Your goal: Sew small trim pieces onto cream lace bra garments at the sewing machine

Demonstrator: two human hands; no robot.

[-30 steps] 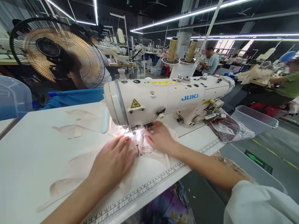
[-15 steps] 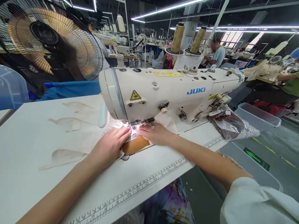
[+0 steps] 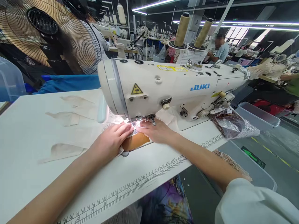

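Left hand (image 3: 112, 140) and right hand (image 3: 157, 130) are held palm-down at the sewing machine (image 3: 168, 84), grip unclear; pale cloth (image 3: 68, 150) is partly folded.

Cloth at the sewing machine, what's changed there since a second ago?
The cloth has slid away from the person, baring most of the orange panel in front. The left hand and right hand stay close together by the machine's lit needle area. The machine and brown bag stayed put.
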